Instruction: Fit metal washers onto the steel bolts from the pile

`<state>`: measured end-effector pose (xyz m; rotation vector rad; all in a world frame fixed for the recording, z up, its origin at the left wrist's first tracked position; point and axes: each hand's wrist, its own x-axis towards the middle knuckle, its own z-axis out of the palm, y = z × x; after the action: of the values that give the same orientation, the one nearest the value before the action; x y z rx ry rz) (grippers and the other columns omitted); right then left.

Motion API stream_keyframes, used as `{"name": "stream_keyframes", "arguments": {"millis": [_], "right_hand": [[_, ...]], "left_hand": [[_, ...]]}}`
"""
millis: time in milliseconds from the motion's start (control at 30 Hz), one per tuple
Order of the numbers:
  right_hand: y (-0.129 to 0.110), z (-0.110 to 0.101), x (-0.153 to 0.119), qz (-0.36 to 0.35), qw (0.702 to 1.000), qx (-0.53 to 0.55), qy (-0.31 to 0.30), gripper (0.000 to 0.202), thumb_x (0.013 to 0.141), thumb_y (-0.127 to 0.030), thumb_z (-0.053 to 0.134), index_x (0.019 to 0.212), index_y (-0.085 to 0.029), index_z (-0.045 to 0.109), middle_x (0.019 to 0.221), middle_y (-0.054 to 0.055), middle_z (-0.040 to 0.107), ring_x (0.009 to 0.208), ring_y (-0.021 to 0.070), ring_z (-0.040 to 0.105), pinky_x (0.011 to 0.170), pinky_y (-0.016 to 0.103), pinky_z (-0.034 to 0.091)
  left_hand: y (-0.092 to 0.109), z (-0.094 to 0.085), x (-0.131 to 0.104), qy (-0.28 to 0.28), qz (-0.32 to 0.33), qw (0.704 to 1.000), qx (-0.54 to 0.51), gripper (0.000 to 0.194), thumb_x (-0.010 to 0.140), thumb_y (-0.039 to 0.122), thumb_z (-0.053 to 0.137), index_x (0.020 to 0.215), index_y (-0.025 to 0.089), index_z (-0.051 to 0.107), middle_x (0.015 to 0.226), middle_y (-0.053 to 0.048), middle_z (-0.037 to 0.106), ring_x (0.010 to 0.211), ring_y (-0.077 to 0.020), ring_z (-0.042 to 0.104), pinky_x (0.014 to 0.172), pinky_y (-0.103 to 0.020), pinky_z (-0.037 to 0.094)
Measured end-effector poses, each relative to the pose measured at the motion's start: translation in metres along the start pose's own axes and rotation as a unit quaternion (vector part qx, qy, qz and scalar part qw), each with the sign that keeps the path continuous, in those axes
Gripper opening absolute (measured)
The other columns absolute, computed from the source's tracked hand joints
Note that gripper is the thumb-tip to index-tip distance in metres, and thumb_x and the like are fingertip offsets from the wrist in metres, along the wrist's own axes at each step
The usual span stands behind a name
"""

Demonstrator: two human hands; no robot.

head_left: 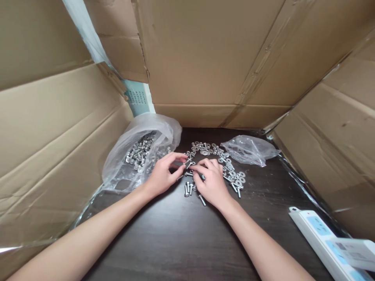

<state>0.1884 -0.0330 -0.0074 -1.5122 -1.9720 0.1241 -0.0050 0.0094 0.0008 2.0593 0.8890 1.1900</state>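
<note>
Left hand (162, 174) and right hand (211, 181) are meeting over loose bolts (191, 189), the work seemingly partway along

At far left, a clear plastic bag (156, 120) is containing a heap of bolts (137, 156), so plenty seems left; beside it, the left hand is holding thumb and forefinger bent close around one small bolt (189, 164) (whether they are actually pinching it, I cannot tell); loose bolts are lying between the hands on the dark table (164, 238); the right hand is holding its fingers curled and partly spread just beside that bolt, any grip being hidden; washers (241, 181) are lying scattered to its right among further bolts, too small to show whether any are joined, so what is done is staying unclear; past them, a crumpled bag (249, 150) is lying
</note>
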Motion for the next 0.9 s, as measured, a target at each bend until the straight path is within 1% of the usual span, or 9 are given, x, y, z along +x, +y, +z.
{"name": "stream_keyframes", "arguments": {"millis": [100,200,267,333,433,567,667,800,900], "right_hand": [[-0.0006,-0.0001,0.0002,0.006,1.0,-0.001,-0.017,0.025,0.094,-0.019,0.061,0.104,-0.031,0.081,0.105,0.007,0.069,0.108,0.0289,0.052,0.091,0.046,0.038],[-0.001,-0.0005,0.0006,0.021,1.0,0.009,-0.021,0.023,0.093,-0.019,0.062,0.099,-0.031,0.081,0.104,0.006,0.07,0.109,0.0291,0.051,0.092,0.047,0.036],[-0.0009,-0.0007,0.0008,0.026,0.999,0.014,-0.025,0.023,0.093,-0.018,0.062,0.098,-0.03,0.081,0.104,0.006,0.07,0.109,0.0289,0.052,0.092,0.047,0.036],[-0.0006,-0.0008,0.0009,0.024,0.999,0.018,-0.029,0.026,0.092,-0.015,0.06,0.099,-0.028,0.081,0.104,0.006,0.071,0.109,0.0282,0.052,0.093,0.046,0.036],[-0.0001,-0.0008,0.0011,0.025,0.999,0.018,-0.029,0.029,0.091,-0.011,0.059,0.102,-0.027,0.08,0.104,0.005,0.072,0.108,0.0273,0.053,0.092,0.045,0.035],[-0.0005,-0.0014,0.0017,0.033,0.999,0.017,-0.029,0.021,0.092,-0.017,0.064,0.099,-0.027,0.081,0.103,0.006,0.073,0.108,0.0287,0.053,0.092,0.045,0.035],[-0.0013,-0.0018,0.0024,0.039,0.999,0.022,-0.028,0.016,0.091,-0.02,0.066,0.094,-0.027,0.08,0.103,0.005,0.074,0.109,0.0293,0.053,0.092,0.045,0.034],[-0.0011,-0.0014,0.0027,0.043,0.998,0.034,-0.024,0.012,0.089,-0.017,0.066,0.09,-0.024,0.075,0.1,0.004,0.075,0.106,0.0289,0.055,0.09,0.044,0.034],[-0.0002,-0.0013,0.0028,0.039,0.998,0.042,-0.013,0.011,0.087,-0.014,0.065,0.086,-0.023,0.072,0.094,0.003,0.076,0.101,0.0274,0.057,0.089,0.044,0.034]], "left_hand": [[0.0016,0.0019,0.0005,0.013,-0.053,0.996,-0.07,0.025,0.092,0.019,0.065,0.117,0.017,0.065,0.107,-0.008,0.07,0.1,-0.018,0.071,0.083,-0.03,0.064],[0.0006,0.0041,0.0018,0.023,-0.111,0.983,-0.144,0.026,0.09,0.023,0.068,0.115,0.016,0.063,0.103,-0.008,0.07,0.095,-0.0171,0.072,0.08,-0.029,0.064],[-0.0017,0.0051,0.0026,0.021,-0.137,0.975,-0.174,0.025,0.088,0.024,0.07,0.111,0.015,0.063,0.101,-0.008,0.07,0.09,-0.016,0.071,0.079,-0.029,0.063],[-0.0041,0.0056,0.0029,0.01,-0.15,0.971,-0.188,0.024,0.085,0.023,0.072,0.106,0.015,0.064,0.099,-0.008,0.07,0.089,-0.0158,0.07,0.08,-0.03,0.062],[-0.0051,0.0059,0.0024,-0.008,-0.157,0.968,-0.195,0.025,0.082,0.019,0.072,0.106,0.015,0.065,0.1,-0.007,0.07,0.094,-0.0163,0.069,0.082,-0.03,0.061],[-0.0016,0.0057,0.0018,-0.03,-0.162,0.969,-0.183,0.026,0.081,0.02,0.073,0.106,0.016,0.065,0.102,-0.007,0.07,0.095,-0.0168,0.069,0.084,-0.03,0.06],[0.0007,0.0056,0.0021,-0.035,-0.153,0.974,-0.163,0.024,0.081,0.02,0.072,0.104,0.016,0.066,0.102,-0.006,0.071,0.094,-0.017,0.07,0.083,-0.03,0.06],[0.0009,0.0064,0.0022,-0.04,-0.144,0.978,-0.147,0.023,0.081,0.02,0.071,0.103,0.016,0.066,0.1,-0.006,0.072,0.093,-0.0165,0.071,0.081,-0.029,0.061],[0.0015,0.0076,0.0014,-0.046,-0.12,0.984,-0.123,0.022,0.083,0.019,0.069,0.104,0.015,0.066,0.099,-0.006,0.072,0.09,-0.016,0.071,0.079,-0.028,0.062]]}}
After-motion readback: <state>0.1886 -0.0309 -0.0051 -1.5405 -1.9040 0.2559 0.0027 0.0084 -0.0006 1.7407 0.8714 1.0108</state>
